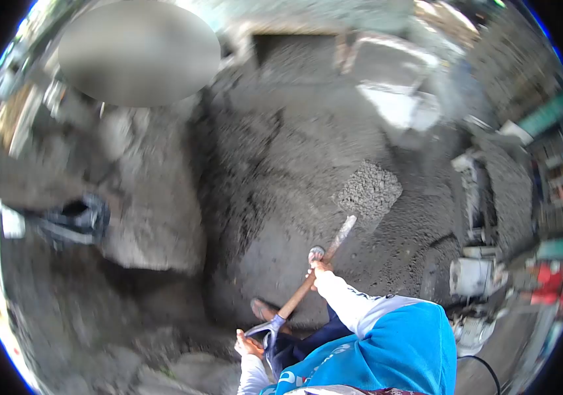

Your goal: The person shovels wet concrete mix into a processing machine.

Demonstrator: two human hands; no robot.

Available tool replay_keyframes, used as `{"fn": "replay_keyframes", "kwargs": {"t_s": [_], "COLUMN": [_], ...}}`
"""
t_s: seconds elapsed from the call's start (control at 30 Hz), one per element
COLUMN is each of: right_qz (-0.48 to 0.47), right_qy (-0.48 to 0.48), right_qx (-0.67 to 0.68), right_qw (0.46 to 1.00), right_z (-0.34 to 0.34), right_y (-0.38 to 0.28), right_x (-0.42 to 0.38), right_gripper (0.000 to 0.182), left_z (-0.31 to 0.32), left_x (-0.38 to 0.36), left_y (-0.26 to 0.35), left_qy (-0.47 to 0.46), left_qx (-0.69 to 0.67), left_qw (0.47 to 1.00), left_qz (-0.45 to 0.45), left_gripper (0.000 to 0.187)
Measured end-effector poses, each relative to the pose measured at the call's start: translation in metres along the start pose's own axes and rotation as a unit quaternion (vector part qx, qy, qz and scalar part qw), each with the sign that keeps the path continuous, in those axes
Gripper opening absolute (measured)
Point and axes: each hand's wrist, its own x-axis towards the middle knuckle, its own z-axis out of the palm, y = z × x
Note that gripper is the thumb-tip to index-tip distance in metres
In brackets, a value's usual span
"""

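A shovel with a wooden shaft (296, 297) slants across the lower middle of the view. My left hand (248, 345) is closed round its grey D-shaped grip (269, 329) near my body. Further down, my right hand (320, 261) wraps round the shaft. Lumpy wet grey mix (370, 189) is heaped on the blade, covering it almost wholly. The blade is over grey wet mix (308, 138) spread on the ground; whether it touches cannot be made out. My foot (265, 309) shows beside the shaft.
A large grey block-like mass (156, 197) rises at left, with a black plastic bag (87, 217) near it. White sacks (403, 105) lie at upper right, by a framed opening (298, 58). White containers (471, 276) and a red object (551, 284) stand at right.
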Motion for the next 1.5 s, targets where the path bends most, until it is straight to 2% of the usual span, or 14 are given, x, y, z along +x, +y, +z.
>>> {"fn": "replay_keyframes", "kwargs": {"t_s": [0.1, 0.2, 0.33, 0.43, 0.5, 0.63, 0.7, 0.77, 0.9, 1.0, 1.07, 1.13, 1.2, 1.5], "right_qz": [-0.031, -0.140, -0.308, -0.343, -0.449, -0.500, -0.471, -0.435, -0.373, -0.373, -0.346, -0.303, -0.245, -0.045], "right_qy": [0.076, 0.021, -0.146, -0.193, -0.200, -0.188, -0.067, 0.005, -0.081, -0.231, -0.301, -0.301, -0.305, -0.250], "right_qx": [0.061, 0.178, 0.290, 0.421, 0.409, 0.436, 0.423, 0.377, 0.397, 0.337, 0.310, 0.316, 0.308, 0.080], "right_qw": [0.995, 0.974, 0.894, 0.817, 0.769, 0.724, 0.771, 0.818, 0.835, 0.833, 0.832, 0.847, 0.867, 0.964], "right_z": [0.008, -0.020, -0.042, -0.079, -0.119, -0.216, -0.247, -0.271, -0.218, -0.155, -0.116, -0.068, -0.022, 0.147], "right_y": [-0.160, -0.282, -0.475, -0.595, -0.641, -0.648, -0.615, -0.580, -0.489, -0.442, -0.410, -0.380, -0.347, -0.129], "right_x": [-0.098, -0.100, -0.188, -0.244, -0.278, -0.295, -0.292, -0.246, -0.244, -0.254, -0.240, -0.228, -0.218, -0.238], "right_gripper": [0.016, 0.023, 0.012, 0.013, 0.014, 0.016, 0.016, 0.017, 0.017, 0.018, 0.020, 0.019, 0.018, 0.023], "left_z": [0.084, 0.196, 0.331, 0.394, 0.417, 0.417, 0.405, 0.410, 0.391, 0.336, 0.284, 0.231, 0.175, -0.098], "left_x": [-0.018, -0.087, -0.241, -0.366, -0.422, -0.506, -0.496, -0.436, -0.295, -0.221, -0.192, -0.158, -0.175, -0.087], "left_y": [0.023, 0.089, 0.193, 0.239, 0.242, 0.222, 0.187, 0.133, 0.091, 0.136, 0.172, 0.199, 0.240, 0.186], "left_qy": [-0.141, -0.257, -0.439, -0.564, -0.534, -0.560, -0.572, -0.573, -0.537, -0.548, -0.595, -0.631, -0.582, -0.398], "left_qx": [-0.019, 0.036, 0.059, -0.015, 0.018, 0.067, 0.219, 0.315, 0.399, 0.397, 0.360, 0.322, 0.388, 0.027], "left_qw": [0.989, 0.964, 0.832, 0.718, 0.524, 0.079, -0.021, -0.055, 0.007, 0.157, 0.291, 0.498, 0.634, 0.874], "left_qz": [-0.048, 0.057, 0.334, 0.409, 0.663, 0.822, 0.790, 0.755, 0.744, 0.719, 0.657, 0.501, 0.330, 0.277], "left_gripper": [0.055, 0.051, 0.058, 0.050, 0.044, 0.043, 0.041, 0.035, 0.027, 0.021, 0.024, 0.027, 0.029, 0.033]}}
